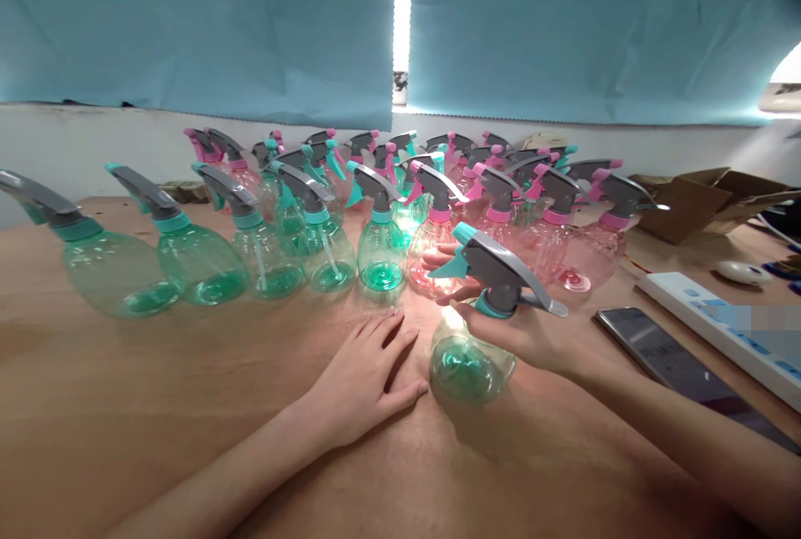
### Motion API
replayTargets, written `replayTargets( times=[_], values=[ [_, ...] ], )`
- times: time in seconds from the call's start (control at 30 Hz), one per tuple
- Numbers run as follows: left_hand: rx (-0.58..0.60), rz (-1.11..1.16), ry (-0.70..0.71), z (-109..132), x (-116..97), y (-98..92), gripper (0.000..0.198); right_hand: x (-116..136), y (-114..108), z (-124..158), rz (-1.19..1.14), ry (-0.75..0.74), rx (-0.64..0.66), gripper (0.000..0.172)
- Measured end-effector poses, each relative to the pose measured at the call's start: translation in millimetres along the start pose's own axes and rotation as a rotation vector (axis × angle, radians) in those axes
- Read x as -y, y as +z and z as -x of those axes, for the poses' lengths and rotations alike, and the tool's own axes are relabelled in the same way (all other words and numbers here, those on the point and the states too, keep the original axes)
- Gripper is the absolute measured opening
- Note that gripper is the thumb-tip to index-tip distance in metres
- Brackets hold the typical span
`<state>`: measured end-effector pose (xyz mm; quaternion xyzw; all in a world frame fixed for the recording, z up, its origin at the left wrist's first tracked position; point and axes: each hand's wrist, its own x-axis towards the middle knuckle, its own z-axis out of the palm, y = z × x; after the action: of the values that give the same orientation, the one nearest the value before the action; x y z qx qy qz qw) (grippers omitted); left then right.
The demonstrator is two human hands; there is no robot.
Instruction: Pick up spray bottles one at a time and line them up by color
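My right hand (501,330) is closed round the neck of a green spray bottle (472,364) that stands on the wooden table (125,405). Its grey and teal trigger head (501,272) sits in my fingers. My left hand (360,380) lies flat on the table just left of the bottle, fingers stretched out, holding nothing. Behind them stands a row of green spray bottles (269,259) on the left and pink spray bottles (563,251) on the right, with several more behind.
A dark phone (663,351) lies on the table right of my right hand. Beyond it are a white power strip (719,322), a white mouse (743,273) and an open cardboard box (707,201). Blue curtains (200,22) hang at the back.
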<state>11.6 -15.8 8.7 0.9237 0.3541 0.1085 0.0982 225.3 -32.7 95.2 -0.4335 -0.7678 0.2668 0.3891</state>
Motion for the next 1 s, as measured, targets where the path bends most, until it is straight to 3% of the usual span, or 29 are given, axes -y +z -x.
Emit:
replayTargets(
  times=[0.13, 0.33, 0.6, 1.0],
  values=[
    [-0.008, 0.009, 0.003, 0.6, 0.6, 0.5, 0.055, -2.2, -1.2, 0.3, 0.045, 0.009, 0.008, 0.049],
    [-0.010, 0.011, 0.005, 0.3, 0.2, 0.2, 0.056, -2.7, -1.4, -0.4, 0.044, -0.054, -0.022, 0.018],
    [-0.005, 0.006, -0.002, 0.1, -0.7, 0.1, 0.056, -2.5, -0.7, 0.0, 0.008, -0.028, -0.017, 0.016],
    [-0.025, 0.038, -0.002, -0.1, 0.3, 0.7, 0.055, -2.1, -3.4, 0.1, 0.015, -0.045, 0.011, 0.036]
  ],
)
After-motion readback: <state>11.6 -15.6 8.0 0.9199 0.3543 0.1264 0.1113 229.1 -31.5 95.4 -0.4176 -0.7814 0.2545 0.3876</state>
